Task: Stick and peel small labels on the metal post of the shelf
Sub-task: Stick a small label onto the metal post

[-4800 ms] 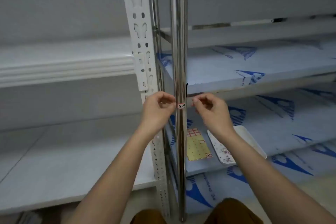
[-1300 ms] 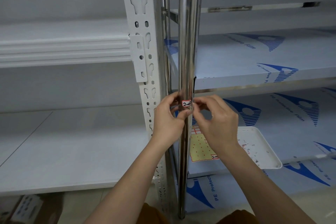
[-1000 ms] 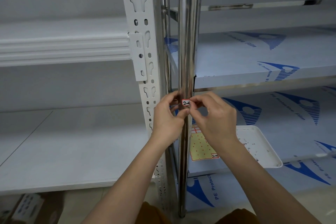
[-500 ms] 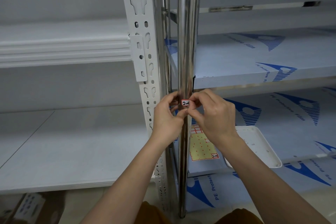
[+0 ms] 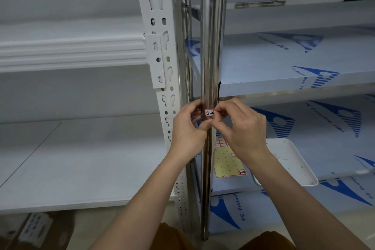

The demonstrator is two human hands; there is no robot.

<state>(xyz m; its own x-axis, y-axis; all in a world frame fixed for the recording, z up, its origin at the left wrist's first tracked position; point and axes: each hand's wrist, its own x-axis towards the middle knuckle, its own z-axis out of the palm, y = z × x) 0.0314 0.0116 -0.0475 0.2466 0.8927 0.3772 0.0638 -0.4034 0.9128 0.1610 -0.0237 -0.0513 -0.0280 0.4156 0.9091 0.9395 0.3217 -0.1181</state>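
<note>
At the centre of the frame the left hand [image 5: 187, 128] grips the metal post [image 5: 211, 46] with curled fingers, the right hand [image 5: 241, 128] pinches the small label [image 5: 209, 112] stuck on it, and behind lie a label sheet [image 5: 227, 160] and white tray [image 5: 292, 162].

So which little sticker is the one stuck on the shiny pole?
The label between the two hands, red-edged with "2-" handwritten on it. It sits on the shiny metal post. The other written label is down on the yellow sticker sheet on the shelf.
</note>
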